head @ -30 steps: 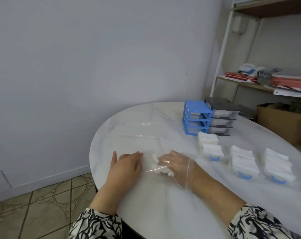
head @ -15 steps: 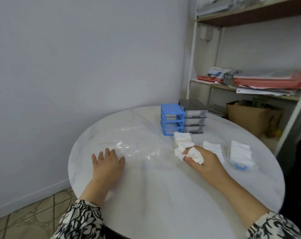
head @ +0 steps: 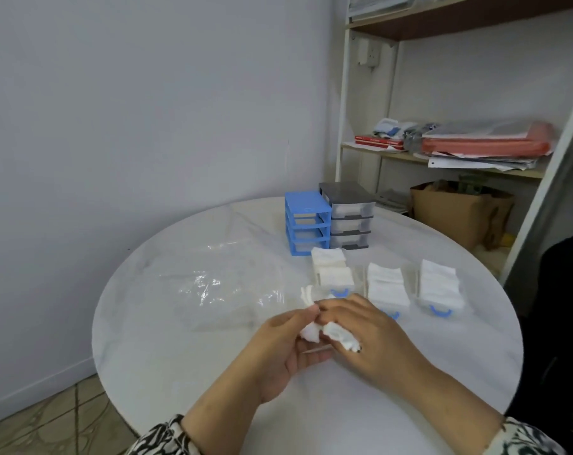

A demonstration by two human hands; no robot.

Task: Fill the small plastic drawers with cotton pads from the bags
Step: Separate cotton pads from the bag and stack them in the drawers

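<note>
Clear plastic bag (head: pixel 226 290) now lies flat and let go on the bench (head: pixel 167 349); left hand (head: pixel 278 349) has come off it to join right hand (head: pixel 373 339). Both pinch a clump of cotton pads (head: pixel 328 333) between them, fingers curled, just before the half-filled drawer (head: pixel 334 277). Probably tidying them before loading.

A round white marble bench (head: pixel 180 339) stands by a plain pale wall (head: pixel 147 110). Patterned floor tiles (head: pixel 49 418) lie below. A cluttered shelf unit (head: pixel 442 159) stands at right.
</note>
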